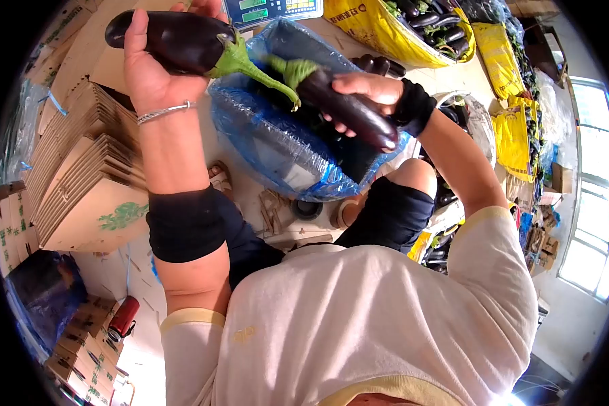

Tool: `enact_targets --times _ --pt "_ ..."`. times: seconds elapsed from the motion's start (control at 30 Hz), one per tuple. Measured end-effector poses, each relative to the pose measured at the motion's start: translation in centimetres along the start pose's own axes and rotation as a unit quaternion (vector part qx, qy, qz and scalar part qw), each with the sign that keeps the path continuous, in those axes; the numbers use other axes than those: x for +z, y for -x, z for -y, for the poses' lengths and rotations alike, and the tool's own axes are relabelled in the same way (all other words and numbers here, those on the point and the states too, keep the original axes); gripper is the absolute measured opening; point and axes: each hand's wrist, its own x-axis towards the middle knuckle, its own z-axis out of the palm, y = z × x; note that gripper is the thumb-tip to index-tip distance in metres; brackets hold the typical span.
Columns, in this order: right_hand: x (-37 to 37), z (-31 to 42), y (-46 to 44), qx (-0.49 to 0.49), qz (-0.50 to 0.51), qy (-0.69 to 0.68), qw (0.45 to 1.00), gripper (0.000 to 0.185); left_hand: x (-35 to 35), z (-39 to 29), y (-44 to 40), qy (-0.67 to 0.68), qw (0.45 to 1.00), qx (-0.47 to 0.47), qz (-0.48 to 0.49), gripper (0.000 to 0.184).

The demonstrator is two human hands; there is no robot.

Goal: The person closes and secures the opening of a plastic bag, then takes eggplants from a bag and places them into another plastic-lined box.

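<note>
A large dark purple eggplant (183, 42) with a green cap and long stem lies in my left hand (152, 78), whose fingers wrap round its body. My right hand (372, 93) grips a second eggplant (342, 111), its green cap pointing toward the first one's stem. Both are held above a container lined with blue plastic film (277, 159). Inside the liner it is dark, and I cannot make out clearly what lies there. Several more eggplants (379, 65) lie just beyond the liner's far right side.
A digital scale (272, 10) stands beyond the liner. Yellow sacks (365, 27) of eggplants are at the far right. Stacked flat cardboard boxes (81, 176) stand to my left, with a red flask (122, 318) on the floor behind them. A window (592, 183) is at right.
</note>
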Motion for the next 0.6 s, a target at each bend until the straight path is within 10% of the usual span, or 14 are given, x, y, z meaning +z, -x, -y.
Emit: enact_targets --times 0.23,0.33,0.6 --pt "-0.1 0.1 -1.0 0.119 -0.159 0.087 0.976 0.059 0.2 -0.2 -0.2 0.017 0.999 0.012 -0.026 0.056" --pt "-3.1 -3.2 -6.8 -0.003 -0.239 0.506 0.829 0.082 -0.2 -0.2 -0.6 0.033 0.999 0.009 -0.016 0.055" --pt "-5.9 -8.7 -13.5 0.054 -0.249 0.693 0.675 0.059 0.7 0.7 0.4 0.021 1.000 -0.009 -0.021 0.054"
